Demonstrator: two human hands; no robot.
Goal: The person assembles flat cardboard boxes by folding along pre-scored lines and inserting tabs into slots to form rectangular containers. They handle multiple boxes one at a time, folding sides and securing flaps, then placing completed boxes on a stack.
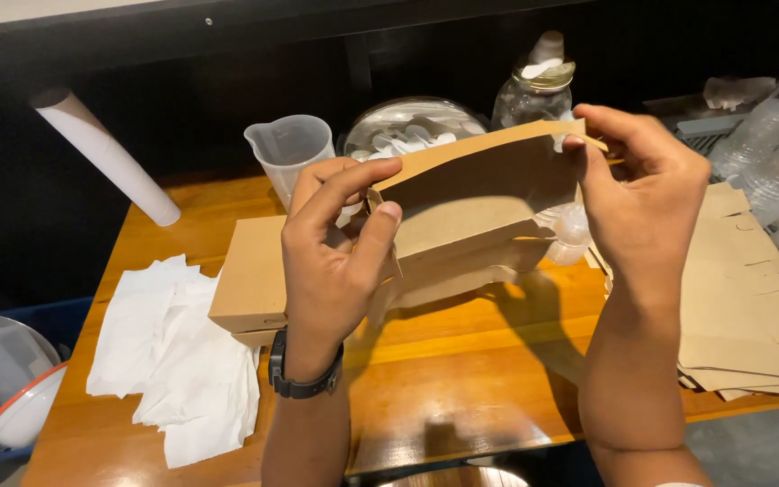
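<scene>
Hands: two, a left hand (331, 243) and a right hand (646, 194).
Brown kraft paper cartons being folded: one (480, 198).
Closed brown kraft boxes, left: one (250, 275).
Clear plastic measuring jugs, far: one (288, 149).
Glass jars with metal lids, far: one (534, 90).
White cardboard tubes, far left: one (105, 155).
Black wristbands: one (304, 383).

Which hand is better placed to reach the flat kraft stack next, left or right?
Right, probably. The right hand pinches the kraft box blank at its right end, just above the flat kraft stack at the table's right edge. The left hand grips the blank's opposite end, farther away.
</scene>
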